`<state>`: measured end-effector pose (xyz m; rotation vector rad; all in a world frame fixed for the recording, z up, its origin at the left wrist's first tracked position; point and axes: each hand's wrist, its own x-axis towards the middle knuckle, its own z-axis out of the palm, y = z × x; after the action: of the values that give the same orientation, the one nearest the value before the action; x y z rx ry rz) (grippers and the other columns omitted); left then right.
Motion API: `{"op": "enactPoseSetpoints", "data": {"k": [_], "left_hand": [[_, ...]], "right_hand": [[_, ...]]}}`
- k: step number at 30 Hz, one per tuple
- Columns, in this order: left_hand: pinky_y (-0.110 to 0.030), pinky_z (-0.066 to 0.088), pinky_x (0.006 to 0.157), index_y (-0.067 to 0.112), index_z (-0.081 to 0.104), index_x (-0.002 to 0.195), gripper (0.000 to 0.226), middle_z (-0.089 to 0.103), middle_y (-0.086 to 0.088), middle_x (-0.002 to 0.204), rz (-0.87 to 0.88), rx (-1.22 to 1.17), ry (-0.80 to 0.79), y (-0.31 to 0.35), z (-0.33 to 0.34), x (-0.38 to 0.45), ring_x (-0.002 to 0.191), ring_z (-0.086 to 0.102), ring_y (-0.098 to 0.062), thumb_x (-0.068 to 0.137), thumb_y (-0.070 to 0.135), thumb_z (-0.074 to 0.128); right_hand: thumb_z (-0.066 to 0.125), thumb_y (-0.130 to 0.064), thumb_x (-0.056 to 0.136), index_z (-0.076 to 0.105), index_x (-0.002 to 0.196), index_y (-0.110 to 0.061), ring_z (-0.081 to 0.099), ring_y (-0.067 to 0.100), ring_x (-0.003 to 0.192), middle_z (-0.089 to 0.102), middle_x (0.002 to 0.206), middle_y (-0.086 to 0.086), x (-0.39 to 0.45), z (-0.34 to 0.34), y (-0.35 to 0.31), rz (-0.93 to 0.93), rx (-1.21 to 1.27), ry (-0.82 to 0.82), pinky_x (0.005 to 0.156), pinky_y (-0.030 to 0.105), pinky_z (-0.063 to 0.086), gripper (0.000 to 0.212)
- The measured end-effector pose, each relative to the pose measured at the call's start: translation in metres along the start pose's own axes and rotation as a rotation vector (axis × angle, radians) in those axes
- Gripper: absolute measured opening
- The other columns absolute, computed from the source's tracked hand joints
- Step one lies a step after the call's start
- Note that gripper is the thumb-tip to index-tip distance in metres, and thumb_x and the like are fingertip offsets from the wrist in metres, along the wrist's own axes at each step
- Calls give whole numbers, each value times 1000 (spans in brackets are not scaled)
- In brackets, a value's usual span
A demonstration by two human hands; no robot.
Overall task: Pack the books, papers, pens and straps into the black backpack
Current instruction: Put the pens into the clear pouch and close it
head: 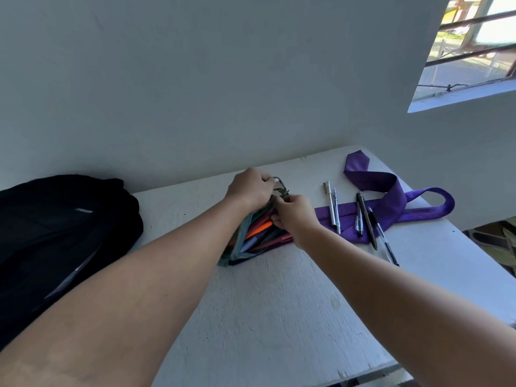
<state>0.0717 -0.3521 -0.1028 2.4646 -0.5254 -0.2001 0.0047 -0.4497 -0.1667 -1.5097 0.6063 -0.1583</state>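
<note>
Daylight scene, moderately lit, slightly soft focus.
Light enters from the barred window opening (472,48), overexposed; grey plaster wall (195,79) beside it is evenly shaded; wide-angle bending at frame edges; the black fabric backpack (55,233), far from the window, loses detail.

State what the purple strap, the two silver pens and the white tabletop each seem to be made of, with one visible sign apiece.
Purple strap: woven fabric with a slight sheen; it folds and loops softly. Two silver pens: probably metal, or metallic-finished plastic; their barrels glint brightly. White tabletop: likely painted wood; the matte surface is rough, streaked and scuffed.
</note>
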Motion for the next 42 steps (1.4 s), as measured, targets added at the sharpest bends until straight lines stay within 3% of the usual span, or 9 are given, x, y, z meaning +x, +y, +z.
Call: {"op": "enactPoseSetpoints", "data": {"k": [5, 8, 10, 14, 19, 28, 33, 37, 42], "left_hand": [[-41, 56, 89, 27, 77, 93, 29, 75, 4, 93, 19, 23, -37, 1, 1, -6, 92, 68, -20, 99, 43, 54], [-36, 53, 92, 28, 78, 98, 29, 75, 6, 102, 20, 52, -68, 2, -5, -9, 101, 66, -18, 101, 43, 53], [-32, 48, 94, 29, 76, 114, 29, 72, 5, 118, 16, 56, -119, 4, -7, -13, 112, 62, -18, 103, 43, 53], [-38, 46, 100, 21, 65, 129, 55, 65, -5, 130, -124, 84, -287, -6, -5, -13, 116, 59, -26, 97, 63, 50], [-45, 36, 115, 14, 41, 155, 103, 38, -14, 160, -237, 215, -349, -21, -6, -9, 143, 41, -35, 85, 89, 33], [-40, 46, 102, 16, 59, 138, 101, 60, -12, 138, -197, 290, -385, -27, -7, 0, 118, 59, -33, 79, 94, 32], [-40, 46, 102, 21, 60, 136, 99, 61, -10, 138, -177, 278, -375, -30, -4, -1, 118, 59, -31, 77, 96, 33], [-38, 44, 97, 19, 56, 141, 97, 58, -11, 142, -175, 272, -375, -29, -5, -3, 123, 57, -32, 81, 93, 33], [-38, 43, 96, 19, 56, 142, 100, 57, -12, 143, -172, 264, -380, -30, -5, -3, 124, 56, -33, 80, 94, 32]], "right_hand": [[61, -25, 91, 66, 95, -13, 68, 33, 75, 74, 90, 18, -10, 8, -8, -161, -247, -71, 62, 41, 49, 14], [42, -26, 91, 64, 115, -12, 64, 27, 83, 61, 118, 20, -8, 13, -14, -116, -281, -78, 62, 33, 47, 34], [44, -21, 99, 64, 120, -8, 58, 21, 83, 60, 110, 13, -5, 9, -17, -127, -414, -56, 67, 33, 47, 31], [63, -19, 93, 67, 85, -11, 65, 27, 75, 70, 79, 8, -4, -4, -13, -203, -480, 53, 67, 39, 54, 12], [76, -41, 90, 74, 77, -8, 67, 21, 58, 74, 70, 9, -5, -30, -16, -191, -545, 47, 61, 39, 61, 36], [68, -45, 97, 58, 108, -19, 62, 24, 91, 65, 100, 2, -13, -69, -17, -369, -692, 332, 69, 35, 44, 30], [61, -27, 102, 47, 135, -10, 59, 41, 116, 53, 129, 21, -7, -82, -16, -188, -1195, 225, 77, 41, 43, 39], [59, -1, 94, 42, 132, -6, 57, 43, 110, 48, 126, 24, -4, -76, -16, -140, -1260, 231, 74, 43, 44, 43], [50, -9, 98, 37, 146, 1, 53, 44, 124, 40, 140, 28, 4, -79, -19, -19, -1341, 149, 89, 44, 47, 51]]}}
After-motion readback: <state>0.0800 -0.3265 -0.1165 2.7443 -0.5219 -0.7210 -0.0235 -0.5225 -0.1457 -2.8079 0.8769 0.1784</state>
